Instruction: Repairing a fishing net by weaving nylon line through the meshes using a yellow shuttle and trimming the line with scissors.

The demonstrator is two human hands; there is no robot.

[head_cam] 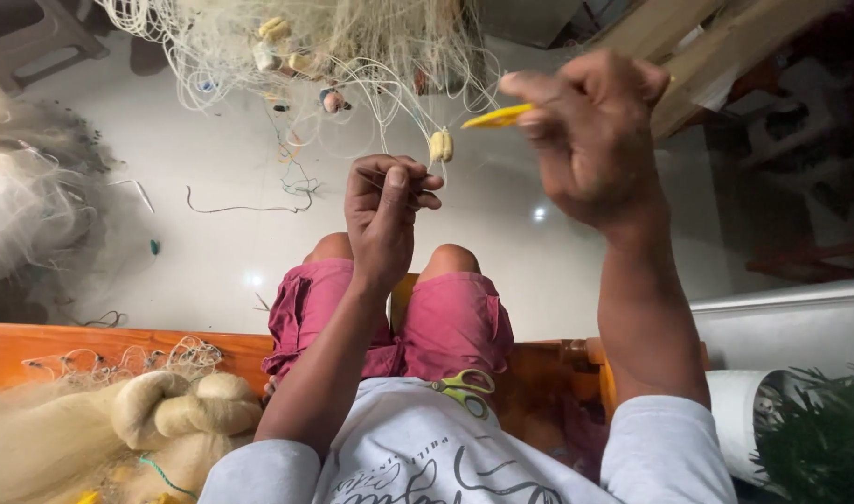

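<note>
My left hand (387, 210) is raised over my knees, its fingers pinched shut on thin cords of a pale fishing net (352, 47) that hangs from above. A small yellow float (441, 146) dangles on the net just right of that hand. My right hand (590, 131) is lifted higher and to the right, closed on a yellow netting needle (498, 117) whose tip points left toward the float. Green-handled scissors (464, 386) lie on my lap against the white shirt.
A bundle of cream net and rope (166, 411) lies on the orange wooden bench (35, 345) at my left. More heaped net (26, 196) sits on the pale floor at far left. A white pipe (739, 401) and a green plant (819, 439) are at right.
</note>
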